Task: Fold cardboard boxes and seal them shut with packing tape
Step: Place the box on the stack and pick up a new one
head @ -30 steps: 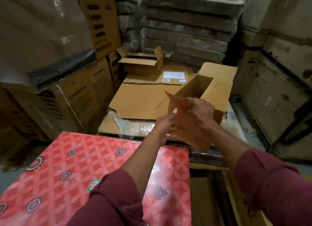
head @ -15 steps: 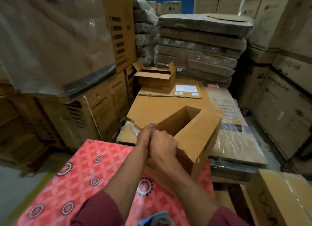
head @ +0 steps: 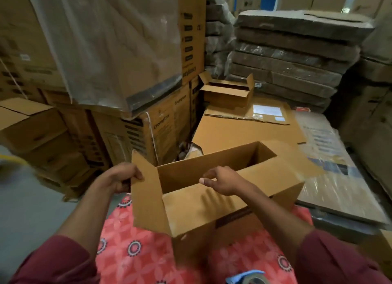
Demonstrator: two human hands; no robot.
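— Where is the cardboard box [head: 212,201], and who has it?

— Between both hands, over the red patterned surface [head: 135,241], its top open. The left hand [head: 118,180] pinches the edge of the end flap [head: 144,188], which stands up and leans out to the left. The right hand [head: 222,180] lies on the near long flap [head: 201,207], fingers curled over its inner edge, thumb against the board.

— And the far edges?

— The far wall beyond the right hand stands upright; the box's right end is blurred, so I cannot tell how its flap lies.

— Any room to move around the hands?

— Left of the left hand, bare grey floor [head: 27,198] runs out to stacked cartons [head: 148,131]. Beyond the right hand, flattened cardboard sheets [head: 244,133] lie flat with a small open box [head: 228,94] on their far end. Further right, wrapped flat packs [head: 331,160] crowd near the box's right end.

— Anything near the wrists?

— A tape dispenser [head: 248,278], blue, just below the right forearm at the bottom edge, only partly in view.
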